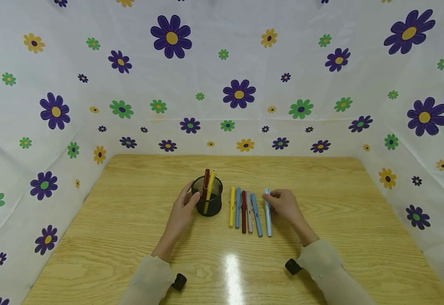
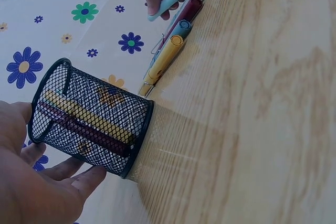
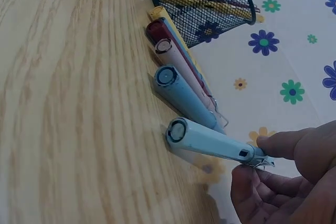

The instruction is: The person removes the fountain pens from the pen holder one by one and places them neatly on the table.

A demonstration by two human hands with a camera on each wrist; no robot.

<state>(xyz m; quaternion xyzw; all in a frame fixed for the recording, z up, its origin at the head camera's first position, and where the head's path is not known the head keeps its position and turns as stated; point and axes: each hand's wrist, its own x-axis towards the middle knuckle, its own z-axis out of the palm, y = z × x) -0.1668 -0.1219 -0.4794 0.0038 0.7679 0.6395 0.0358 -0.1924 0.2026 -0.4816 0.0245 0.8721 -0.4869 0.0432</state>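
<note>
My left hand [image 1: 182, 207] holds a black wire-mesh pen holder [image 2: 89, 116] at its left side, thumb by the rim and fingers along the wall. Inside the holder lean a dark red pen [image 1: 206, 176] and a yellow pen [image 1: 211, 178], caps up past the rim. With thumb and fingers my right hand [image 1: 284, 204] pinches a light blue pen [image 3: 215, 144] near its clip end. That pen slants in the right wrist view, its round far end low over the table. It is the rightmost of the loose pens.
Between the hands lie a yellow pen [image 1: 232, 207], a blue pen [image 1: 238, 207], a dark red pen [image 1: 244, 212], a pale pinkish pen [image 1: 249, 212] and another blue pen [image 1: 257, 214], side by side on the wooden table [image 1: 130, 237]. A flowered cloth [image 1: 206, 76] hangs behind.
</note>
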